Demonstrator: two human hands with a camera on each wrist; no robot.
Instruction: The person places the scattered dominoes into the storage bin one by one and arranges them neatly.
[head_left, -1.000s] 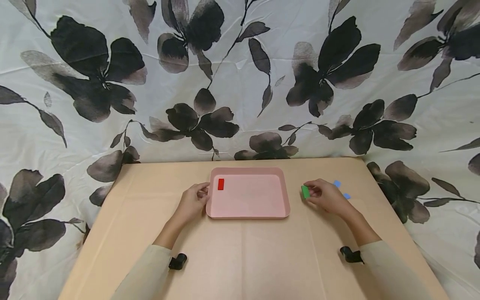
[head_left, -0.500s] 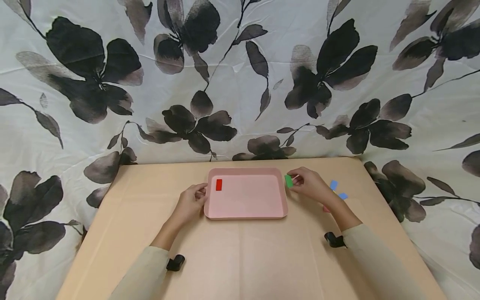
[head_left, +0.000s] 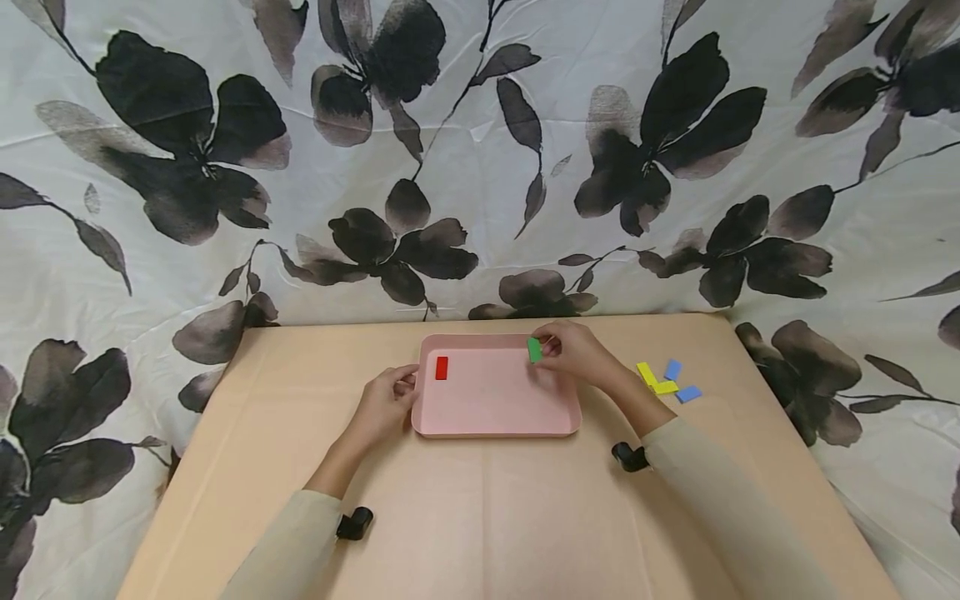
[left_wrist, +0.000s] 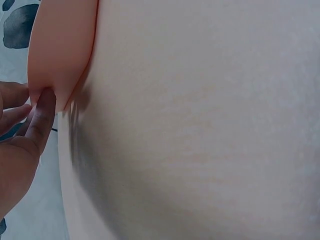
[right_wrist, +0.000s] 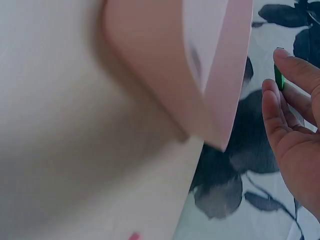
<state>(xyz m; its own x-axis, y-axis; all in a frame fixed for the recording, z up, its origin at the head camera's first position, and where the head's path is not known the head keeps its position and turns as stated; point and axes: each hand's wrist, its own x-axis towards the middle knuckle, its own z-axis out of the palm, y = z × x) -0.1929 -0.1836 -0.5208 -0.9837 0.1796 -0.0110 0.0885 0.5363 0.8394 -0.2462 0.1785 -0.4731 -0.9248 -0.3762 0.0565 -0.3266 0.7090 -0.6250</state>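
Right hand (head_left: 572,350): fingertips pinch a green block (head_left: 535,350) above the pink tray (head_left: 495,400), near its far right corner. Left hand (head_left: 385,402): fingers grip the left edge. A red block (head_left: 442,368) lies near the far left corner.

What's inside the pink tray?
One red piece lies in the pink tray, near its left end. The right hand holds a green piece over the far right corner; the patch of tray behind that hand is covered, so can't tell there.
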